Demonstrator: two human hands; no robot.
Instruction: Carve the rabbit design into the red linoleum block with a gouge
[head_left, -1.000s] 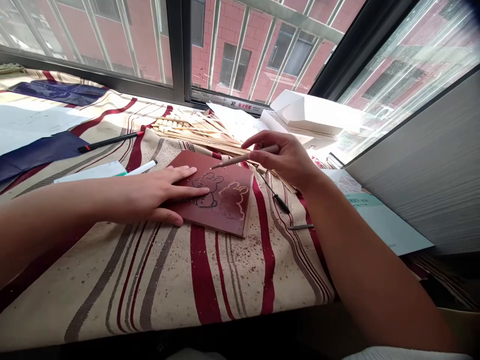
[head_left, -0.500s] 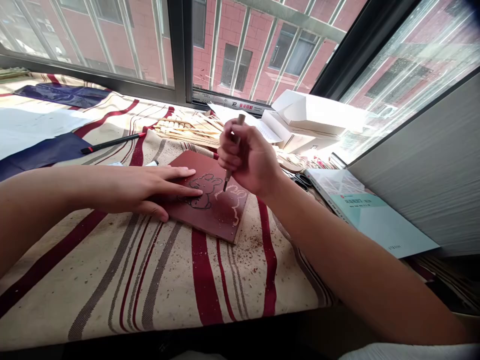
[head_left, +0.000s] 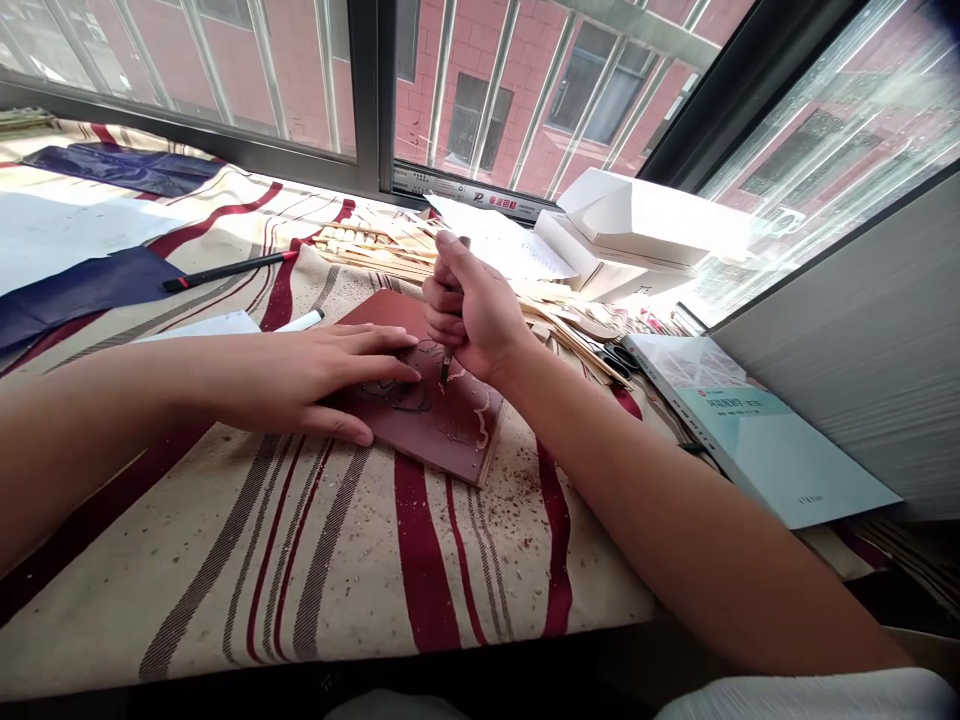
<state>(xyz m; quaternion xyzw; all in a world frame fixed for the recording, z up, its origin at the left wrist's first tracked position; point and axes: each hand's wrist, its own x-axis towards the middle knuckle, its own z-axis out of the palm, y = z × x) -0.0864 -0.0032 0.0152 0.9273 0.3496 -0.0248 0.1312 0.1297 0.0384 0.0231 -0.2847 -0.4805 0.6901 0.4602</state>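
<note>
**Q:** What does the head view show the right hand [head_left: 472, 315] doing?

**A:** It's closed tight around a carving tool [head_left: 447, 366], with the handle's end poking up above the fist and the narrow tip pointing down. The tip meets the block [head_left: 457, 445] near the middle of its top face.

**Q:** And the left hand [head_left: 315, 375]?

**A:** It's open and lying flat on the block's left part, fingers spread slightly and reaching toward the tool's tip. Nothing is gripped. The two hands are close but not touching.

**Q:** Where's the block?

**A:** It's lying flat on a striped cloth [head_left: 360, 560], cream with red and grey bands and scattered with shavings. Part of a carved outline shows around the hands, though the left hand and the fist hide much of it.

**Q:** What else is nearby?

**A:** A black marker [head_left: 225, 270] and a white pen [head_left: 307, 319] lie left of the block, with dark blue paper [head_left: 97, 285] beyond them. Behind it are pale wooden strips [head_left: 375, 252], loose paper [head_left: 499, 235], and a white box [head_left: 645, 220] by the window [head_left: 367, 100]. To the right are scissors [head_left: 619, 357] and a book [head_left: 772, 440].
</note>
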